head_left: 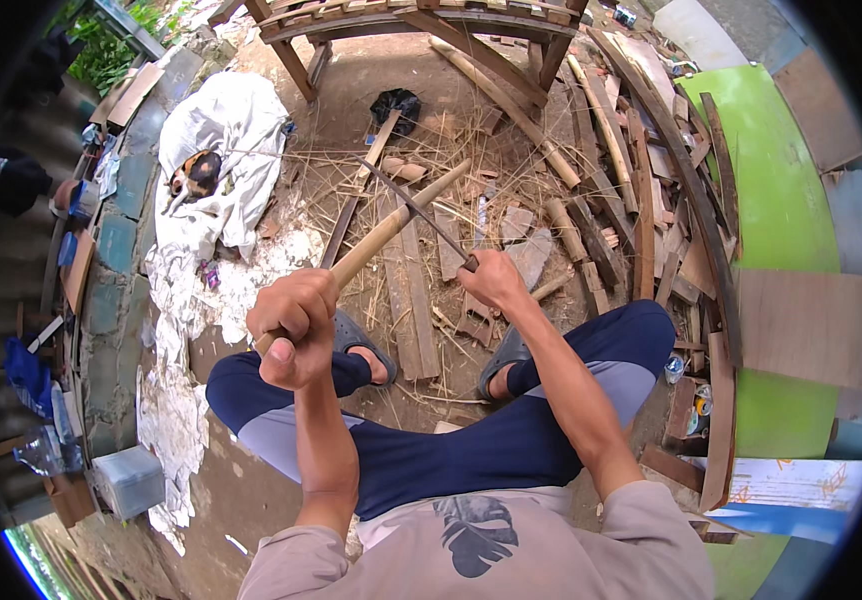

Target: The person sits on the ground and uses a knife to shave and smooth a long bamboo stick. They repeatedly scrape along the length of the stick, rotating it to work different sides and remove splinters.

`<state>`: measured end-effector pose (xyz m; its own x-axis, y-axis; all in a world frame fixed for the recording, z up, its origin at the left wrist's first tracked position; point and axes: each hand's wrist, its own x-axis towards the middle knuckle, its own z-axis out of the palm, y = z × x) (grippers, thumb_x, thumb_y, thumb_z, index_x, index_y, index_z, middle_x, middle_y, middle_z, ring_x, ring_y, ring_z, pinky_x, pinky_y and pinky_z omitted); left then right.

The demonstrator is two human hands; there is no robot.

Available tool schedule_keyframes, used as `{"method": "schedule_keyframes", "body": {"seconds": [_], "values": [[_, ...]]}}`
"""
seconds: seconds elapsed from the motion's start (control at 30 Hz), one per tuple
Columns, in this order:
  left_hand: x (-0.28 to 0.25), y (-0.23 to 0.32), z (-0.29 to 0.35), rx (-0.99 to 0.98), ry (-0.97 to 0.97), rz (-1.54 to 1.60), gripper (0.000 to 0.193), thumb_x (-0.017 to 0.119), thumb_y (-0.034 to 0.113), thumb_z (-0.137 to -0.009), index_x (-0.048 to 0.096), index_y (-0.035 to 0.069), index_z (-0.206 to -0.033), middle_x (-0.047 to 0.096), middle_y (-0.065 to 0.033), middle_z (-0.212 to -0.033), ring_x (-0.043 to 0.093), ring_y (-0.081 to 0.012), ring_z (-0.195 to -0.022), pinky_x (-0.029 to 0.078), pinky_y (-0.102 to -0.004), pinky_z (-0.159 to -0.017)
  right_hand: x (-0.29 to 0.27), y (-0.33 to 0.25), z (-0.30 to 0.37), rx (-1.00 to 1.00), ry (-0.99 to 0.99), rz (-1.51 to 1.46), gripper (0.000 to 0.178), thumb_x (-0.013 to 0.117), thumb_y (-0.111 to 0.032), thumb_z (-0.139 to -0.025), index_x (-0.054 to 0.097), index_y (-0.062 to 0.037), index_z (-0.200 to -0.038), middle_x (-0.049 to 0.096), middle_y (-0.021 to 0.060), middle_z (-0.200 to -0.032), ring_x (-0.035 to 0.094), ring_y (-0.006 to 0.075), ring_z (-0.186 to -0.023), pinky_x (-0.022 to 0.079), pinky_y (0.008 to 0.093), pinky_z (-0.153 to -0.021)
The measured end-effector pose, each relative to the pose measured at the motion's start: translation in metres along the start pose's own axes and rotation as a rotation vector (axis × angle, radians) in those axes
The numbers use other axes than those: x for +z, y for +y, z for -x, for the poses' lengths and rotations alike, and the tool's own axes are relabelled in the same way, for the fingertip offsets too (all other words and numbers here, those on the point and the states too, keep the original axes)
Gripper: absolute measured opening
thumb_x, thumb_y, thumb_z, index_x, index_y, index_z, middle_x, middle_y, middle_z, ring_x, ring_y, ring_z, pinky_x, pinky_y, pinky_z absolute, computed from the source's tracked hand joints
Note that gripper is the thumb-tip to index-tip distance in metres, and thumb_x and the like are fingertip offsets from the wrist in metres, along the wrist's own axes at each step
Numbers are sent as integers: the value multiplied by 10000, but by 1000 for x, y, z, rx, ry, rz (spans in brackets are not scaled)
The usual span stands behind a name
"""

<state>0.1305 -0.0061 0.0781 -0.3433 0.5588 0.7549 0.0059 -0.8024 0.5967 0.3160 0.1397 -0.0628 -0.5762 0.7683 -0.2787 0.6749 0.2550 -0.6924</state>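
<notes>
My left hand [296, 320] is closed round the thick end of a pale wooden stick [381, 240], which slants up to the right and narrows to a tip. In my right hand [496, 278] is the dark handle of a long, thin knife [413, 206], its blade seen nearly edge-on. The blade points up to the left and crosses the stick near its upper half. Whether the two touch at the crossing, I cannot tell. Both are held in front of my spread knees, above ground strewn with thin shavings [451, 140].
A cat [196, 175] lies curled on a white cloth [236, 110] at left. A wooden bench [371, 25] stands ahead, with a black plastic bag [396, 110] near it. Planks and poles [641, 190] pile up at right beside a green panel [771, 150]. Loose boards [406, 300] lie between my feet.
</notes>
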Motion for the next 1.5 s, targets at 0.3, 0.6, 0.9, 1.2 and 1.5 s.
{"method": "schedule_keyframes", "body": {"seconds": [0.3,0.6,0.9,1.2,1.5], "values": [[2,0,3,-11,-13,-9,462,544,372,-811,252,114,-561,294,-21,-434,248,-155,-366,190,-315,-404,-1,-3,2,-47,-7,-27,208,629,-233,-758,671,-32,-791,660,221,-727,654,404,-724,517,476,-711],[-3,2,6,-5,1,-7,459,544,380,-822,264,120,-567,299,-12,-451,249,-152,-388,195,-312,-429,3,-28,25,-216,-43,-43,251,614,-242,-765,680,-14,-844,665,239,-760,652,419,-747,522,483,-729],[-8,1,8,-4,27,5,446,537,377,-833,272,123,-580,292,-1,-468,243,-141,-404,198,-316,-442,-5,-39,30,-205,14,13,219,628,-237,-758,681,-34,-823,659,227,-752,646,415,-739,523,475,-710],[-14,-8,10,31,155,51,441,505,386,-860,265,130,-592,265,9,-480,203,-127,-429,184,-309,-446,7,38,-16,212,31,130,270,628,-245,-791,689,-14,-915,679,254,-847,665,415,-805,531,475,-749],[-2,-10,6,130,825,-198,418,389,410,-903,220,154,-619,191,20,-497,149,-100,-438,155,-267,-431,42,-66,64,-338,-9,-102,237,644,-239,-768,646,-11,-831,629,249,-682,646,433,-699,516,505,-668]]}}
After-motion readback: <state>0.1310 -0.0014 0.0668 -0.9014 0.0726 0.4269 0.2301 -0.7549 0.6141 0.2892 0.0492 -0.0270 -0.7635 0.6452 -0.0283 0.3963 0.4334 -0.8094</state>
